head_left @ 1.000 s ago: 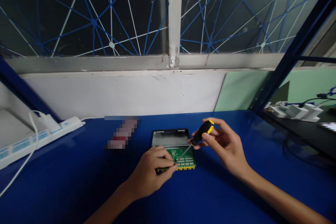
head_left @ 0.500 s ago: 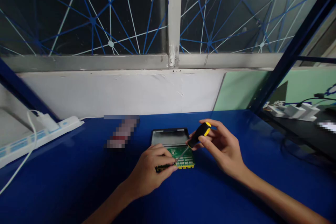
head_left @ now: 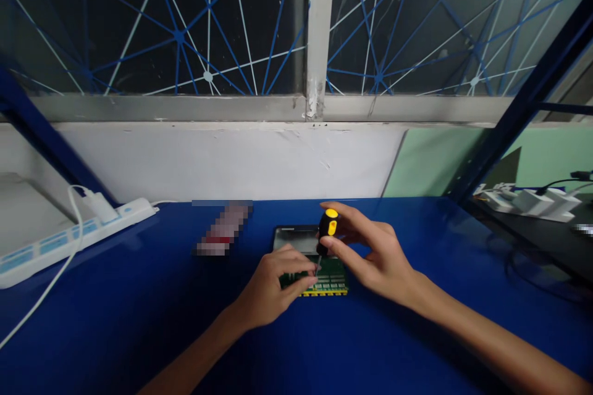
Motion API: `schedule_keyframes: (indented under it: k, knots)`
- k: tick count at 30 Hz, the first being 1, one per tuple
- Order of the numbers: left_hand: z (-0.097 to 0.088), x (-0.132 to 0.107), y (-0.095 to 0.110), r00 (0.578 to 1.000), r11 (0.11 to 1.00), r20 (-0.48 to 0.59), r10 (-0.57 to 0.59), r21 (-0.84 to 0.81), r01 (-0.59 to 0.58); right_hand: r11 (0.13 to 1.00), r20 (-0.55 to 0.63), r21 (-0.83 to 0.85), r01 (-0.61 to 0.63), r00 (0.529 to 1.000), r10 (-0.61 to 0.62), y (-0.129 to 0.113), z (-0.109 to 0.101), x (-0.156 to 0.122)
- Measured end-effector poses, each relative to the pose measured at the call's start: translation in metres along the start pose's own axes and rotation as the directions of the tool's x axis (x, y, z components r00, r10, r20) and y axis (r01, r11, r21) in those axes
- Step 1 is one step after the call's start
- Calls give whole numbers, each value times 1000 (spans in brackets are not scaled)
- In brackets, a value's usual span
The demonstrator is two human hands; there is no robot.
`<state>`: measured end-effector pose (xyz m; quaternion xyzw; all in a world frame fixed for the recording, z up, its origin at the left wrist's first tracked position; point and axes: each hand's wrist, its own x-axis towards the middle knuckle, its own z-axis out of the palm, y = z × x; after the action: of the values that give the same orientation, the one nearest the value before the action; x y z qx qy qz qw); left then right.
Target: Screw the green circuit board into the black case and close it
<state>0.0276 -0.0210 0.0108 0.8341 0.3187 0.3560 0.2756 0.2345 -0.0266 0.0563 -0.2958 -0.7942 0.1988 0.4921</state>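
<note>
Since half a second ago, the screwdriver (head_left: pixel 329 225) has swung from a clear slant to nearly upright, and the right hand (head_left: pixel 377 253) has come in closer to the left hand (head_left: pixel 264 289). Right thumb and fingers grip the black and yellow handle, with the thin metal shaft (head_left: pixel 319 266) pointing down at the green circuit board (head_left: pixel 336 278). Left fingers are bunched over the board's left part, thumb and forefinger just beside the shaft's lower end; whether they pinch it or something small, I cannot tell. The board lies around the middle of the blue worktop (head_left: pixel 365 352), a yellow strip along its near side, and a shallow dark case (head_left: pixel 301 239) sits right behind it, towards the worktop's back edge. Near that edge, left of the case, is a blurred-out item (head_left: pixel 225 231). Along the left edge runs a white power strip (head_left: pixel 50 250) with a white plug (head_left: pixel 102 207) in it.
</note>
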Motion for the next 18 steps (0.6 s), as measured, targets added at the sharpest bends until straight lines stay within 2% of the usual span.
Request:
schedule_keyframes:
  k: [11,18]
  knots:
    - [9,0,-17,999,996,-7,53,65,-52,999,64,-51,5,998,-2,7,5,-1]
    - [10,-2,-19,999,995,0,50,89,-50,999,74,-49,0,997,4,9,8,-2]
